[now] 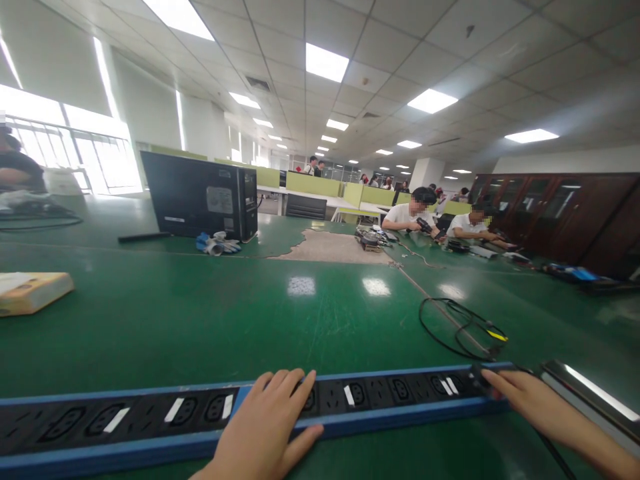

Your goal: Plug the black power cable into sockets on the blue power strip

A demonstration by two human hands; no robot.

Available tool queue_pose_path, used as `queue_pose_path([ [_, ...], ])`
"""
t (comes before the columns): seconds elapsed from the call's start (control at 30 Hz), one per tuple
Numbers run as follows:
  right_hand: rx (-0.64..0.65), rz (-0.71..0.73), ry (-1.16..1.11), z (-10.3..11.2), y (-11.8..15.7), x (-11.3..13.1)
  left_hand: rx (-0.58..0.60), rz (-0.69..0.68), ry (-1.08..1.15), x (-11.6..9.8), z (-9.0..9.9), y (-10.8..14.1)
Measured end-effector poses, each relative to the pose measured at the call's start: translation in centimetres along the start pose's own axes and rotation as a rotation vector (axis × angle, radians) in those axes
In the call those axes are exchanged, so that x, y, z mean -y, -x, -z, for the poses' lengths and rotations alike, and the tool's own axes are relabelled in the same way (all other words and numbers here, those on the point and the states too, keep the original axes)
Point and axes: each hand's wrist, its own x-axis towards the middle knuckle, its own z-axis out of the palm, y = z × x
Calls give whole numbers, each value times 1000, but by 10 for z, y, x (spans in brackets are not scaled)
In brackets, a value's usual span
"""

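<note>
Lying across the bottom of the frame is a long blue-edged power strip (370,424), the thing both hands are on. The left hand (265,423) is draped over its middle, fingers lightly spread along the far side and thumb out toward the near edge; not clenched, probably steadying the strip against sideways push. At lower right, the right hand (517,390) pinches a small black plug (481,379) in a narrow grip at the strip's end, likely held low to line up with the outlets; whether it is seated I cannot tell. Strip body smooth, perhaps painted metal; the black face alternates slotted and rounded outlets, crossed here and there by white label pieces (349,396). Beyond, right of centre, a thin black cable (435,343) lies in loose loops, a yellow tag (497,335) on it. Tabletop (200,333) green and glossy, ceiling lights mirrored, its torn covering showing a pale, ragged patch (327,247). Boxy black equipment (190,197) at upper left, crumpled blue-and-grey gloves (217,244) at its foot, seemingly set aside to leave room.
</note>
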Motion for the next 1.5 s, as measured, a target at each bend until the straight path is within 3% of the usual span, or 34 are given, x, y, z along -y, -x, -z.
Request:
queue_pose_path([
  [0.23,22,-22,-16,28,3,1,-36,-24,-14,3,-2,1],
  [0.5,23,27,64,12,-1,8,-62,-26,-17,1,-2,2],
  [0.87,33,40,245,13,-2,16,23,0,-15,1,0,1],
  [1.07,-7,58,149,1,-7,0,76,22,6,-3,5,-1],
  [1.27,-169,50,302,-25,4,-13,144,50,6,-6,11,-1],
  [1.5,-132,193,470,-27,6,-14,158,51,-12,-7,13,-2],
])
